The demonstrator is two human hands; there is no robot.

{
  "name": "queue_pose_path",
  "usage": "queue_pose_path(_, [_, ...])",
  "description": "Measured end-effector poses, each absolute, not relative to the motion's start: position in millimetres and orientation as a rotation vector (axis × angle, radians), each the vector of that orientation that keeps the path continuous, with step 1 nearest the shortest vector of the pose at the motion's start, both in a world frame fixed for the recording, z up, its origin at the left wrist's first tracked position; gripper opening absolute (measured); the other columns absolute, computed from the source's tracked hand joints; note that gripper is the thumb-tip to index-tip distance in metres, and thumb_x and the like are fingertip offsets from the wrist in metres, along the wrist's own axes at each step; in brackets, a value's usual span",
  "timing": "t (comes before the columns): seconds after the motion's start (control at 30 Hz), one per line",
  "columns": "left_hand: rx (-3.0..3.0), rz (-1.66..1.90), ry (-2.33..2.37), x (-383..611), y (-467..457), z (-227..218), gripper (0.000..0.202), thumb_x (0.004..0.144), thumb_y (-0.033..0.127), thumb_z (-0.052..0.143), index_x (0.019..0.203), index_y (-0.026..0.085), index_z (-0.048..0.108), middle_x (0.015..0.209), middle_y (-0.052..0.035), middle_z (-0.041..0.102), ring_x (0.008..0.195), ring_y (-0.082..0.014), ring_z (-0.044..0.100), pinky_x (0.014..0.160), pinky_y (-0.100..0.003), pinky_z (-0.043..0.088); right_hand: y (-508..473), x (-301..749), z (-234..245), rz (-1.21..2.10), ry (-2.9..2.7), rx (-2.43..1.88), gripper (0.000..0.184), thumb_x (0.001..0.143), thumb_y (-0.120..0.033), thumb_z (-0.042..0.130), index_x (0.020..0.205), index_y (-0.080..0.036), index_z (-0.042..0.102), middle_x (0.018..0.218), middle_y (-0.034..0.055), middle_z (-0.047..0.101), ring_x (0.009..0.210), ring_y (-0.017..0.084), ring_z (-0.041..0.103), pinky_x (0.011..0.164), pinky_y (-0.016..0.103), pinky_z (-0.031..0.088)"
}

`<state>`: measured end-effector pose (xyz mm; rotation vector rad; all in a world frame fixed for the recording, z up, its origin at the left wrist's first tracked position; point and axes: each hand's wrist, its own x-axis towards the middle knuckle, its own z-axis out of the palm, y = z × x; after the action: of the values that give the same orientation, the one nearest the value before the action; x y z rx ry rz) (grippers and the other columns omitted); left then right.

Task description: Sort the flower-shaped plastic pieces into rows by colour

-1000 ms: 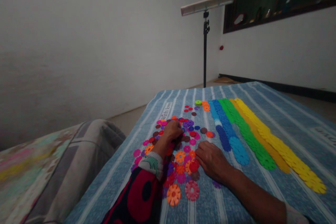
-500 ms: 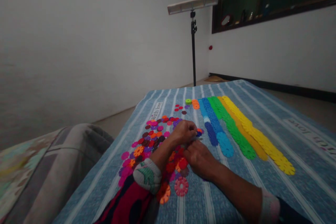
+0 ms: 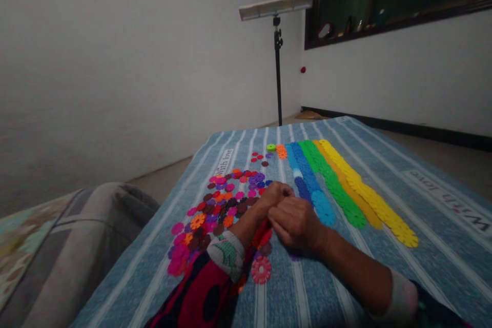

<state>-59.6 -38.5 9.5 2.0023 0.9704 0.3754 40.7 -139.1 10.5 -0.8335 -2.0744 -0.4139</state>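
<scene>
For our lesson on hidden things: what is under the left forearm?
Loose notched discs on the striped cloth show either side of the left forearm; whatever lies directly underneath is covered.

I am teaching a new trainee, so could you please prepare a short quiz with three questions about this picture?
1. Choose: which colour is farthest right among the rows of discs?
A) green
B) yellow
C) dark blue
2. True or false: the left hand and the right hand are close together.
3. Fill in: the print on the cloth reads "With ____".

Key:
1. B, the yellow row.
2. True; whether they hold anything is hidden.
3. love
</scene>
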Motion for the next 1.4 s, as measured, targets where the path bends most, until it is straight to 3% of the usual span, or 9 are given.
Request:
queue_pose_path(0.2, [2.102,0.506,0.969,-49,-55,0,0.012,0.07,0.014,0.057,0.058,0.013,0.06,0.054,0.0041,0.05,0.057,-0.0088,0.045,0.055,-0.021,0.035,-125,116,26,-0.226,-1.535,-1.281,0.031,0.091,-0.03,0.046,0.075,-0.019,0.07,0.07,0.0036,0.069,0.06,0.014,0.06,0.064,0.025,0.045])
queue_pose_path(0.37, [2.189,0.497,1.04,-37,-66,-3,0.011,0.071,0.014,0.058,0.06,0.014,0.063,0.058,0.0023,0.054,0.059,-0.0098,0.048,0.056,-0.021,0.035,-135,157,15,-0.183,-1.23,-1.427,0.031,0.084,-0.04,0.054,0.074,-0.016,0.071,0.06,0.002,0.066,0.054,0.016,0.061,0.058,0.026,0.046])
queue_pose_path(0.87, [2.267,0.431,1.192,-28,-79,4,0.011,0.074,0.017,0.059,0.07,0.016,0.069,0.067,-0.0001,0.063,0.064,-0.0132,0.056,0.059,-0.023,0.037,-136,157,-13,-0.25,-1.373,-1.472,0.032,0.086,-0.038,0.049,0.073,-0.019,0.071,0.072,0.0062,0.073,0.063,0.018,0.067,0.063,0.026,0.048])
queue_pose_path(1.13, [2.297,0.357,1.364,-32,-87,7,0.016,0.074,0.017,0.062,0.086,0.018,0.073,0.08,-0.0019,0.07,0.074,-0.0161,0.062,0.063,-0.024,0.039,-135,153,-15,-0.278,-1.425,-1.482,0.035,0.087,-0.037,0.046,0.07,-0.019,0.07,0.067,0.0046,0.071,0.058,0.015,0.064,0.059,0.024,0.044])
queue_pose_path(1.4, [2.282,0.362,1.346,-26,-87,0,0.017,0.076,0.02,0.063,0.09,0.018,0.073,0.082,-0.0023,0.071,0.075,-0.0164,0.063,0.064,-0.025,0.041,-136,155,-20,-0.261,-1.458,-1.492,0.034,0.087,-0.038,0.048,0.074,-0.018,0.072,0.071,0.0058,0.073,0.06,0.017,0.067,0.06,0.026,0.045])
